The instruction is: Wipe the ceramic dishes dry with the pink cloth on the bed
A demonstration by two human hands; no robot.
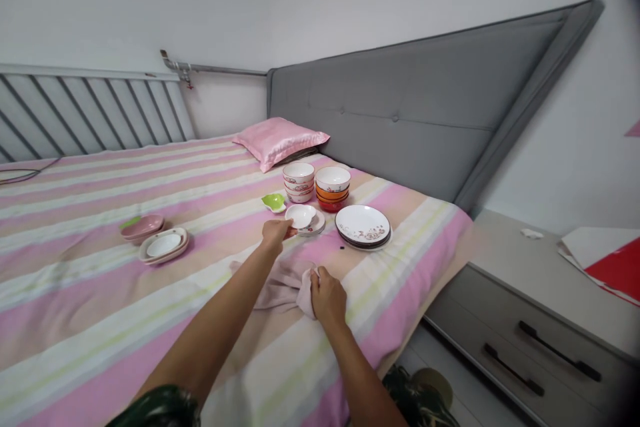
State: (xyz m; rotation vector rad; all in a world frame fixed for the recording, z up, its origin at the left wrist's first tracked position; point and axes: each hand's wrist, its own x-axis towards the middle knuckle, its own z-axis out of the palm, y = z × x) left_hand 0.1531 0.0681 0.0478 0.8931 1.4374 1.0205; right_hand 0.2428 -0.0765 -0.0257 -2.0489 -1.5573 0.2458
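Note:
My left hand (278,232) is closed on the near rim of a small white bowl (301,215), tilted just above a short stack of small plates (316,225). My right hand (327,295) grips a pale pink cloth (283,287) that lies bunched on the bed. Behind the small bowl stand a stack of white patterned bowls (299,181) and a stack of orange and red bowls (333,195) with a white one on top. A green leaf-shaped dish (274,202) is to their left. White dark-rimmed plates (363,223) are stacked to the right.
Pink dishes (143,228) and a nested set of pale oval dishes (164,247) sit farther left on the striped bedspread (90,320). A pink pillow (280,140) lies by the grey headboard (400,100). A drawer cabinet (530,320) stands beside the bed.

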